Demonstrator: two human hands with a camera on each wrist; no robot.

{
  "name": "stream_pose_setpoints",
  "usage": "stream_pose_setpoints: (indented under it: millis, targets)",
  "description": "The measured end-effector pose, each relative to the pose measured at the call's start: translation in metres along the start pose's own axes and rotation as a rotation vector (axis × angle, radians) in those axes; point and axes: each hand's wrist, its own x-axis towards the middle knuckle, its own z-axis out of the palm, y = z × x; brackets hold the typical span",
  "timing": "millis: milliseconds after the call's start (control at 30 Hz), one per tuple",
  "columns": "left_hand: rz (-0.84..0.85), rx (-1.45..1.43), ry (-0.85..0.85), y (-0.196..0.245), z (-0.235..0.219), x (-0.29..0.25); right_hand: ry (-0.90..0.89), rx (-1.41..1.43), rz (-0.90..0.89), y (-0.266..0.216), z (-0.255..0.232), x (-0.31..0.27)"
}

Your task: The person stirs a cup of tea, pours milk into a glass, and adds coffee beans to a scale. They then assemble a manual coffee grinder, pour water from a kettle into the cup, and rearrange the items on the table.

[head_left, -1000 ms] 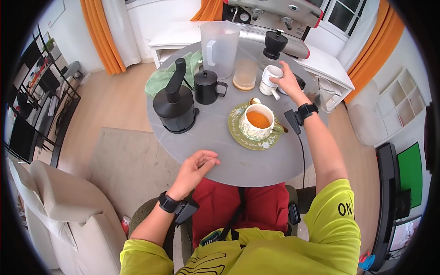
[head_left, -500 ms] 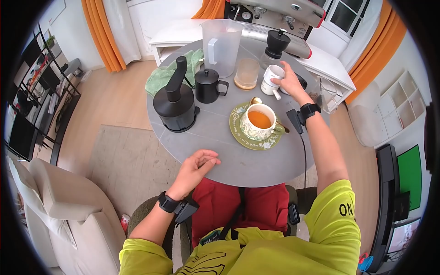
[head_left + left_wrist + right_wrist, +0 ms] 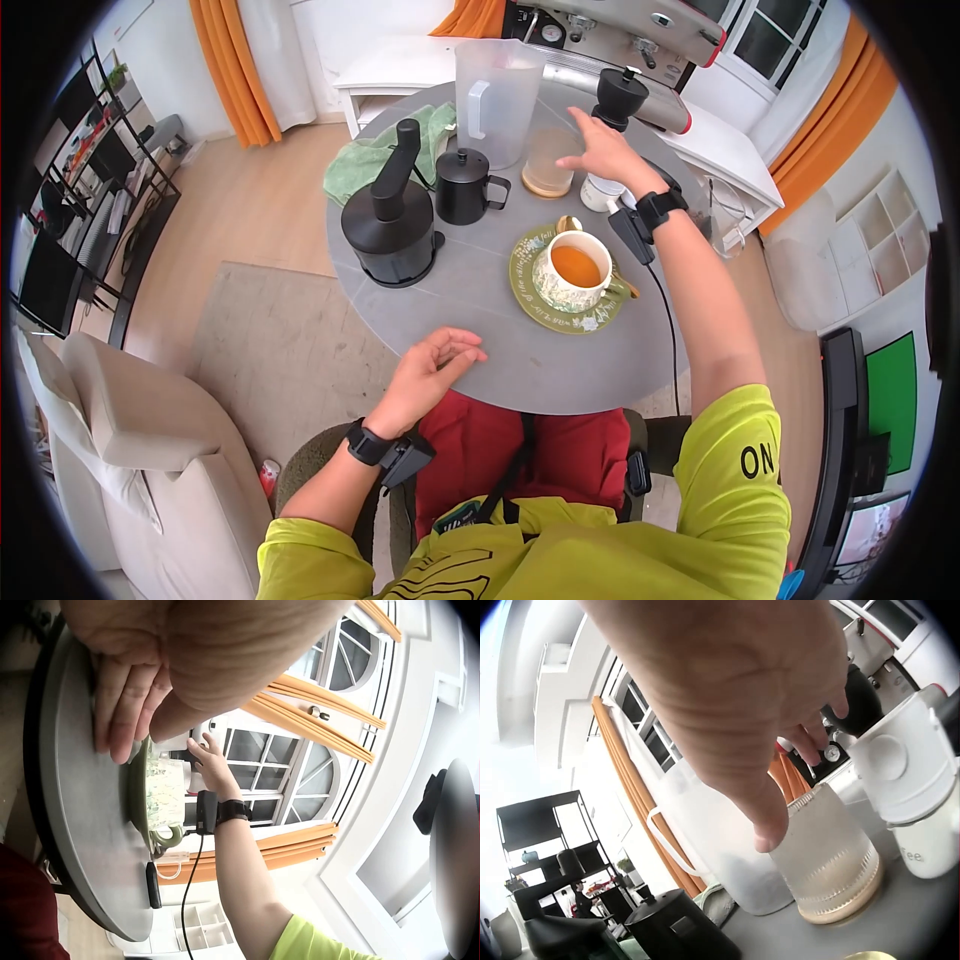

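Note:
My right hand (image 3: 612, 158) is held over the far right of the round grey table, thumb and fingers spread, holding nothing. Its thumb reaches close to a ribbed clear glass (image 3: 546, 168) with an amber base. Below the palm, a white cup (image 3: 597, 194) is partly hidden; in the right wrist view a white dripper (image 3: 900, 757) sits on top of it. Relaxed and holding nothing, my left hand (image 3: 428, 372) lies at the near table edge. Between the hands, a patterned cup (image 3: 560, 290) of orange-brown drink stands on a green saucer (image 3: 528, 300).
A tall translucent pitcher (image 3: 505, 110), black lidded pot (image 3: 463, 195) and black cranked canister (image 3: 388, 235) stand to the left, beside a green cloth (image 3: 350, 170). A black-topped grinder (image 3: 620, 95) is behind my right hand. A cable (image 3: 668, 320) hangs from the right wrist camera.
My right hand has let go of the white cup with its dripper and moved left toward the clear glass, fingers now spread. My left hand has stayed in place.

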Motion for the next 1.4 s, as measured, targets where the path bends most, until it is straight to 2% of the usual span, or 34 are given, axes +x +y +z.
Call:
stream_pose_setpoints:
  millis: [33, 100, 167, 267, 500, 633, 733, 800, 833, 900, 933, 1000, 1033, 1133, 1300, 1367, 1400]
  targets:
    - [0.000, 0.005, -0.007, 0.000, 0.000, 0.000, -0.090, -0.104, 0.019, -0.005, 0.001, 0.002]
    - [0.008, 0.000, -0.008, -0.002, 0.000, 0.000, -0.026, -0.155, -0.027, -0.008, 0.013, 0.009]
    - [0.014, -0.006, -0.007, -0.002, -0.001, 0.000, -0.121, -0.196, 0.062, -0.013, 0.019, 0.015]
    - [0.000, -0.001, -0.009, -0.001, -0.001, 0.000, -0.159, -0.251, 0.116, -0.019, 0.022, 0.020]
    - [0.027, 0.037, 0.001, -0.003, -0.002, 0.000, -0.104, -0.145, 0.124, -0.009, 0.025, 0.028]
    - [0.019, 0.061, 0.000, -0.002, -0.002, 0.000, -0.070, -0.030, 0.148, -0.015, 0.014, 0.024]
    - [-0.018, 0.058, -0.008, 0.006, -0.001, -0.002, 0.023, 0.115, 0.161, -0.011, -0.001, 0.026]
    - [0.002, 0.043, -0.016, 0.002, -0.001, -0.001, 0.175, 0.337, 0.128, -0.009, -0.018, 0.029]
    - [0.026, 0.030, -0.020, 0.001, -0.001, -0.001, 0.176, 0.334, 0.133, -0.007, -0.028, 0.029]
    - [0.019, 0.023, -0.022, 0.002, 0.000, -0.001, 0.304, 0.492, 0.126, -0.008, -0.049, 0.027]
    - [0.014, 0.018, -0.020, 0.003, 0.000, -0.001, 0.306, 0.488, 0.130, -0.010, -0.059, 0.022]
    - [0.016, 0.024, -0.022, 0.001, -0.001, -0.001, 0.385, 0.700, 0.117, -0.013, -0.078, 0.008]
    - [0.017, 0.031, -0.018, 0.000, -0.001, -0.001, 0.389, 0.695, 0.124, -0.013, -0.083, 0.003]
    - [0.029, 0.002, -0.003, -0.003, 0.000, 0.001, 0.499, 0.935, 0.086, -0.014, -0.099, -0.016]
    - [0.023, 0.003, 0.005, -0.001, 0.002, 0.000, 0.571, 0.775, 0.119, 0.010, -0.110, -0.032]
    - [0.021, 0.005, 0.009, -0.002, 0.002, 0.001, 0.573, 0.510, 0.046, 0.022, -0.110, -0.037]
    - [0.023, 0.006, 0.013, -0.002, 0.002, 0.001, 0.572, 0.507, 0.045, 0.030, -0.111, -0.039]
